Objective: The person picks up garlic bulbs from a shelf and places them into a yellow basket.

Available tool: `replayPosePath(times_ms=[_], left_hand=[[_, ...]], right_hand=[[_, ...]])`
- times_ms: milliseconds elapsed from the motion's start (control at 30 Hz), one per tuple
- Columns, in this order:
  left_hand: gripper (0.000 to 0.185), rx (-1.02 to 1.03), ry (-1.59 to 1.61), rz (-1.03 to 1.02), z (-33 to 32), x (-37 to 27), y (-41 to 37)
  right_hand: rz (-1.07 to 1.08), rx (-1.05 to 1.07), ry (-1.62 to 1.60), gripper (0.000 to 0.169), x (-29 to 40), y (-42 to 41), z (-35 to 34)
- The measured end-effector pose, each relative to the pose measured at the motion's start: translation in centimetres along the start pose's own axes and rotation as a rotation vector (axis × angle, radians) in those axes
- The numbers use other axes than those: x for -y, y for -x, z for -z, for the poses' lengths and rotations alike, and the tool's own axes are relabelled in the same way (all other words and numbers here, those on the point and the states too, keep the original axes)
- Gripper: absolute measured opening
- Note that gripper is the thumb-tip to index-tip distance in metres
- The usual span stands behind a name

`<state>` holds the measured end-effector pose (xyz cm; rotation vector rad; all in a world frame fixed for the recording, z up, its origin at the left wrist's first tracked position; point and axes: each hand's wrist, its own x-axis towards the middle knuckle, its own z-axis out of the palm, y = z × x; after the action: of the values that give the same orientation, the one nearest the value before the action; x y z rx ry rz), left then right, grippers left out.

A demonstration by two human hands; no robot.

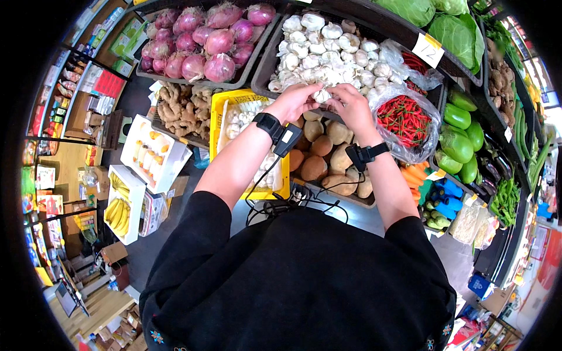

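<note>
Between my two hands is one white garlic bulb, gripped by the fingertips of both. My left hand holds its left side and my right hand its right side. Just beyond them lies a dark crate full of loose garlic bulbs, with papery skins scattered near its front edge. Under my hands and forearms sit brown potatoes in another crate. Close to my right wrist, an open clear plastic bag holds red chili peppers.
Red onions fill a crate at the upper left, with ginger below it. A yellow basket stands left of the potatoes. Cabbages lie at the upper right, beside a price card. Black cables hang before my body.
</note>
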<state>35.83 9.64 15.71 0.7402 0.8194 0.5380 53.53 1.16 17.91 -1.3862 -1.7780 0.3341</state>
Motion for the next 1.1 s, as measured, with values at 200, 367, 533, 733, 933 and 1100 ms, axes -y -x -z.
replayPosePath(times_ms=[200, 367, 533, 733, 933, 1100], left_hand=[[0.031, -0.028, -0.044, -0.014, 0.0, -0.2, -1.0], [0.039, -0.04, -0.084, -0.034, -0.2, -0.3, -1.5], [0.031, -0.034, 0.102, 0.009, 0.4, 0.1, -2.5], [0.028, 0.102, 0.464, 0.03, 1.0, 0.7, -3.0], [0.034, 0.136, 0.711, -0.052, 1.9, 1.4, -3.3], [0.035, 0.253, 0.635, -0.159, 3.4, 1.2, -3.0]], right_hand=[[-0.063, 0.04, -0.005, 0.019, -0.4, -0.6, -0.3], [-0.035, 0.099, 0.056, 0.012, -1.1, -1.1, -0.1], [0.0, 0.006, 0.078, 0.01, -1.1, -1.1, -0.5], [-0.099, -0.078, 0.129, 0.009, -0.8, -1.0, -0.9], [-0.216, -0.117, 0.226, 0.013, -2.5, -1.6, -1.6], [-0.23, -0.227, 0.204, 0.034, -3.8, -2.2, -1.9]])
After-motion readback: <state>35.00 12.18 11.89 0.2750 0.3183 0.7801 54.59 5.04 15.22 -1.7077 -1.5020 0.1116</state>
